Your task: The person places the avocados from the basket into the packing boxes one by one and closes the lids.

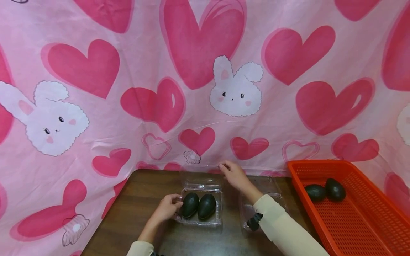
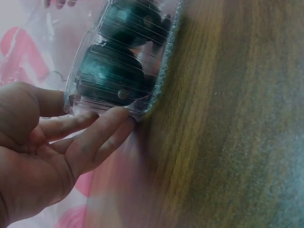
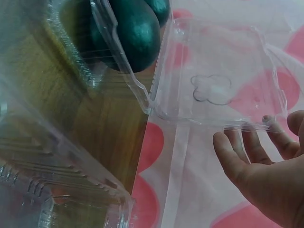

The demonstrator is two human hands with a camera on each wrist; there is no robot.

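Note:
Two dark green avocados (image 1: 206, 206) lie side by side in a clear plastic clamshell container (image 1: 205, 223) on the table. My left hand (image 1: 168, 207) holds the container's left side; the left wrist view shows the thumb at its rim and the fingers (image 2: 102, 128) against the outer wall. The clear lid (image 3: 218, 71) stands raised at the back of the container. My right hand (image 1: 235, 174) holds the lid near its right edge, fingertips (image 3: 221, 140) at that edge and the thumb by its corner.
A second clear clamshell container (image 1: 246, 209), open, stands to the right, partly behind my right forearm. Farther right is an orange plastic basket (image 1: 307, 213) with two avocados (image 1: 335, 190) in it. A pink heart-patterned cloth (image 1: 198, 117) hangs behind the wooden table (image 1: 128, 213).

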